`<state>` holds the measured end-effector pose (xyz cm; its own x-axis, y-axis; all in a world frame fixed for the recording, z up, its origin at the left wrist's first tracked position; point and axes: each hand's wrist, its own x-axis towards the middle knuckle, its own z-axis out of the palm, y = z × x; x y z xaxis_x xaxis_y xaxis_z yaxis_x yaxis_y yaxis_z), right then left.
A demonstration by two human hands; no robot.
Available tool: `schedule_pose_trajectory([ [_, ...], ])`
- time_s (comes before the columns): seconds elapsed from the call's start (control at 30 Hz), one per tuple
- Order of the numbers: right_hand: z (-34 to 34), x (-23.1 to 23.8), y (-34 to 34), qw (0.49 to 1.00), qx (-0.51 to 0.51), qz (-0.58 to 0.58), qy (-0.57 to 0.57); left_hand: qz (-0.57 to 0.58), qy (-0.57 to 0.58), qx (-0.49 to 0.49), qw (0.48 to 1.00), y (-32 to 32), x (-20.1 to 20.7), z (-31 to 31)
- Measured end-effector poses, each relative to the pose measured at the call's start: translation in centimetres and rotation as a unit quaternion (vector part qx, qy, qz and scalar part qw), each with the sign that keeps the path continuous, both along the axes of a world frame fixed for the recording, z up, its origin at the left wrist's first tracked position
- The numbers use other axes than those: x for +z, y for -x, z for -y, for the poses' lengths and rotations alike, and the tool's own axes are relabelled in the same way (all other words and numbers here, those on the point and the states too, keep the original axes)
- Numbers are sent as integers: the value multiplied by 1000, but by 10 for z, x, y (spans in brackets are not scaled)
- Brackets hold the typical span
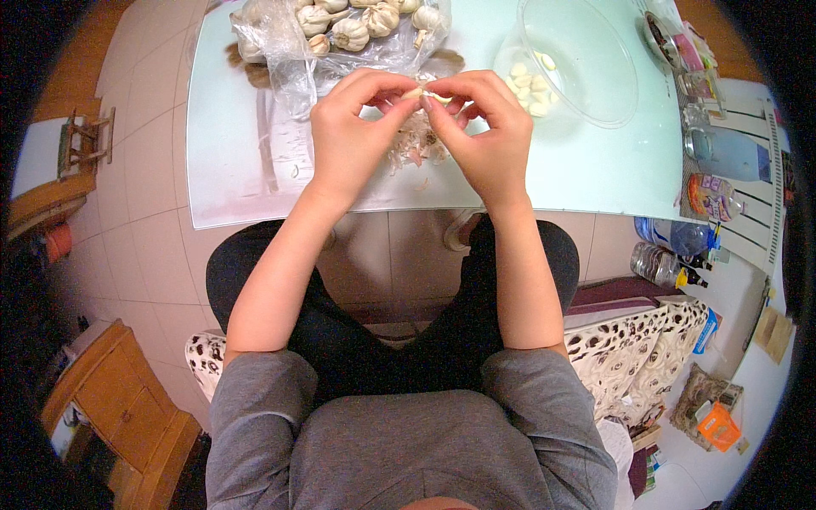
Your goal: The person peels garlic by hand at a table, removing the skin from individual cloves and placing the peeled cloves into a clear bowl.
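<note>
Pale desk [629,183] before me, my left hand [357,115] and right hand [489,115] both pinching a garlic clove [415,93], skins [416,146] below, peeled cloves [531,89] in clear bowl [586,116].

Two hands [353,127], one bag [287,61], one bowl [588,58] appear

Pale mint on tabletop [603,187]; off-white on garlic bulbs [350,35]; ivory on peeled garlic cloves [539,85]; grey on T-shirt [391,450]; black on trousers [387,374]; cream, black-spotted, rose-patterned on fabric cover [629,348].
</note>
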<state>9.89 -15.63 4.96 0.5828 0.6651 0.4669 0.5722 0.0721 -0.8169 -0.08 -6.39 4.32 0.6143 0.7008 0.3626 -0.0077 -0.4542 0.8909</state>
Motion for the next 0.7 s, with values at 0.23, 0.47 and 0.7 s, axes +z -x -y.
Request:
schedule_pose_trajectory([
  [0.23, 0, -1, 0, 1000, -1, 8, 19, -20, -64, -6, 998, 2, 2, 3],
  [0.47, 0, -3, -10, 970, -31, -240, 15, 2, 67, -56, 996, 3, 4, -3],
  [0.7, 2, -7, -10, 996, -46, -34, 70, 81, 320, -96, 939, 0, 2, -10],
])
